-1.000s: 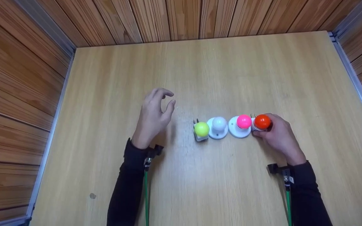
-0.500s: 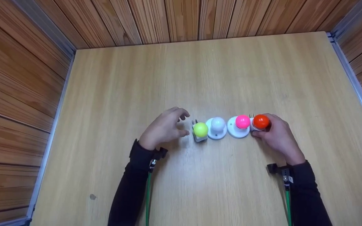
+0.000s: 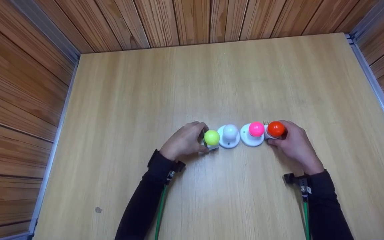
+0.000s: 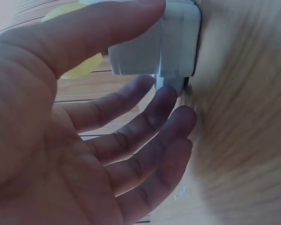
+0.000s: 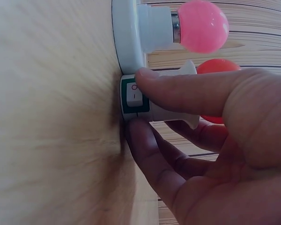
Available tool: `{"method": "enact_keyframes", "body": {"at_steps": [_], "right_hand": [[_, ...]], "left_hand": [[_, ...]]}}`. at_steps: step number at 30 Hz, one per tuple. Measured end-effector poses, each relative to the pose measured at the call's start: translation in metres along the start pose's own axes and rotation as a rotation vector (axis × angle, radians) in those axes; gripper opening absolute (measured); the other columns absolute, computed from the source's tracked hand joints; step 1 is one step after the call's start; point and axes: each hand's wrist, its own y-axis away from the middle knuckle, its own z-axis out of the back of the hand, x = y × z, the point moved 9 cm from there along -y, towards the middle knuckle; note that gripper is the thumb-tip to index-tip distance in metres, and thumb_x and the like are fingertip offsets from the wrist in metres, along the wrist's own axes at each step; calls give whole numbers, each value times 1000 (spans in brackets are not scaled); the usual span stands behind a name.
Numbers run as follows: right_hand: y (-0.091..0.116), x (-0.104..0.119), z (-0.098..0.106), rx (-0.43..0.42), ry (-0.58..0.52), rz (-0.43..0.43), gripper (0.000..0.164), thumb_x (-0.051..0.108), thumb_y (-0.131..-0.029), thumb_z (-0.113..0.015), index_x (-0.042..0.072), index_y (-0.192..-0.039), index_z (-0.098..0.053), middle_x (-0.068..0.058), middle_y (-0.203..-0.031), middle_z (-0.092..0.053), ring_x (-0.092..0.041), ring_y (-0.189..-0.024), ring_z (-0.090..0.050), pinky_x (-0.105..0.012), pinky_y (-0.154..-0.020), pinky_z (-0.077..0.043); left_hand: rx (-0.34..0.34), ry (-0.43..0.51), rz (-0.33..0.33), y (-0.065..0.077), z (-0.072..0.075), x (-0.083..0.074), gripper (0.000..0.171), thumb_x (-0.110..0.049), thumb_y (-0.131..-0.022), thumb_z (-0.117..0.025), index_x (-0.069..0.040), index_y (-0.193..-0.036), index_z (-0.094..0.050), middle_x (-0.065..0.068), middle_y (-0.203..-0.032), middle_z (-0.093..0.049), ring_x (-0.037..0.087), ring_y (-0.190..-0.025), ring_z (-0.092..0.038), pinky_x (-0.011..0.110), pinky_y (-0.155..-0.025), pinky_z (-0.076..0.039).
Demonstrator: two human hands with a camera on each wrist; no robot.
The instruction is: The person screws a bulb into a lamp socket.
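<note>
Four lamp holders with bulbs stand in a row on the table. At the left end is the yellow-green bulb (image 3: 211, 137); its boxy white plug-in holder (image 4: 140, 51) lies between the thumb and curled fingers of my left hand (image 3: 185, 140). My right hand (image 3: 293, 144) grips the white plug-in holder (image 5: 161, 113) of the red-orange bulb (image 3: 276, 129) at the right end. This holder has a rocker switch (image 5: 134, 95), and its prongs point away from me. Between them stand a white bulb (image 3: 230, 132) and a pink bulb (image 3: 256, 129) on round white bases.
The wooden table (image 3: 192, 80) is bordered by slatted wooden walls (image 3: 192, 21) at the back and sides. A small dark mark (image 3: 98, 210) shows at the front left. A green cable (image 3: 160, 210) runs along each dark sleeve.
My left hand has moved right and toward me, from beside the row onto the yellow-green bulb's holder, and its fingers have closed around it. The right hand stays on its holder.
</note>
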Motion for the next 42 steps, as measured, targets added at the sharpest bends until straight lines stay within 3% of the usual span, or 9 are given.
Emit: {"method": "enact_keyframes", "body": {"at_steps": [12, 19, 32, 42], "right_hand": [[-2, 2, -8, 27, -12, -7, 58, 4, -86, -83, -1, -139, -59, -26, -140, -63, -43, -126, -56, -65, -119, -39], [-2, 9, -11, 13, -2, 34, 58, 4, -84, -86, -1, -136, -63, -26, -135, -67, -41, -119, -59, -58, -113, -44], [-4, 17, -21, 26, -1, 39, 57, 3, -83, -85, 0, -136, -63, -25, -136, -66, -41, -120, -59, -60, -114, -43], [-6, 23, -29, 38, -15, 43, 58, 2, -83, -85, 1, -136, -63, -22, -135, -67, -37, -113, -57, -53, -110, -46]], "left_hand": [[3, 12, 35, 1, 9, 10, 54, -10, -86, -86, -9, -135, -64, 6, -124, -68, 21, -111, -60, 40, -105, -56], [-8, 1, 27, 3, 15, 14, 51, -7, -86, -84, -7, -133, -65, 8, -118, -69, 21, -103, -56, 38, -97, -54], [32, 10, 103, 7, 19, 27, 53, -8, -87, -84, -9, -136, -63, 8, -129, -68, 23, -118, -61, 43, -113, -53], [39, 13, 160, 11, 26, 35, 54, -7, -89, -83, -10, -138, -61, 7, -132, -67, 23, -125, -61, 44, -118, -51]]}}
